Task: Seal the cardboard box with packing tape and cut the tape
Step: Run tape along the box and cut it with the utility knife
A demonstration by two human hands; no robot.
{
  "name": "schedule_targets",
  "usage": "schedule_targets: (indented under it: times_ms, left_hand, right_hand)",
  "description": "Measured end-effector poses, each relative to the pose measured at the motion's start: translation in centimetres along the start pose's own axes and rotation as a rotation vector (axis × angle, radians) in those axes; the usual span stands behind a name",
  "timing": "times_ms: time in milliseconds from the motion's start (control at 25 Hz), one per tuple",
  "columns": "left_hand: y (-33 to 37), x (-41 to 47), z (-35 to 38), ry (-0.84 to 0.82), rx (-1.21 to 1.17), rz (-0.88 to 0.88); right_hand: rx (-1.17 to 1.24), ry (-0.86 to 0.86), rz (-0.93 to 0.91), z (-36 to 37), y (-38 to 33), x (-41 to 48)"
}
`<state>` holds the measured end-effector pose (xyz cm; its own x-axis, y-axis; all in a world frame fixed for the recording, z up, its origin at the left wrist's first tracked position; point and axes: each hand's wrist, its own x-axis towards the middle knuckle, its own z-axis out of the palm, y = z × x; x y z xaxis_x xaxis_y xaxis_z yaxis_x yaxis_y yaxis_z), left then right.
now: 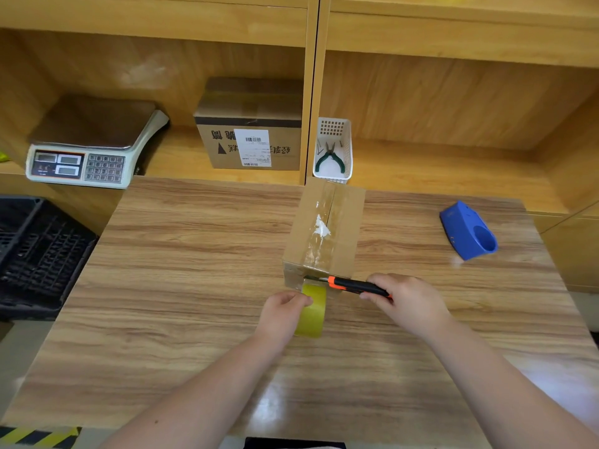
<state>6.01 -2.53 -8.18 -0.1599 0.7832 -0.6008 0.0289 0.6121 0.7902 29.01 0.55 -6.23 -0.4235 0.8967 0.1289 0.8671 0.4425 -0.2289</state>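
- The left hand (pixel 285 311) is closed around a yellowish roll of clear packing tape (pixel 313 311), holding it on edge just above the wood-grain table (pixel 181 286), right at the near end of the box.
- The right hand (pixel 406 301) is wrapped around the rear of an orange-and-black utility knife (pixel 353 285); the knife points left, and its blade tip meets the tape at the lower near edge of the box, just above the roll.
- The small brown cardboard box (pixel 324 234) stands on the table directly beyond both hands, its long axis running away from the person; a strip of clear tape (pixel 319 231) runs along the centre seam of its top and down over the near end.
- To the right, well apart from the box, a blue plastic tape dispenser (pixel 468 231) lies on the table.
- To the left of the table sits a black plastic crate (pixel 35 254).
- On the wooden shelf (pixel 437 170) behind the table: a white perforated basket (pixel 334 150) holding green-handled pliers (pixel 330 158), a larger cardboard carton with a white shipping label (pixel 249 131), and a white electronic scale (pixel 94 142) with a keypad.
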Motion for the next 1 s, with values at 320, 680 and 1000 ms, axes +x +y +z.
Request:
schedule_targets:
  times_ms: [320,680,1000]
  left_hand:
    - [0.2,0.3,-0.4,0.009,0.031,-0.025]
    - [0.3,0.2,-0.4,0.021,0.041,-0.052]
    - [-0.1,0.2,-1.2,-0.008,0.082,0.016]
  right_hand:
    - [-0.173,0.040,-0.067,0.1,-0.3,-0.2]
    - [-0.214,0.041,-0.047,0.7,-2.1,-0.6]
    - [-0.173,0.014,0.023,0.8,-0.9,-2.5]
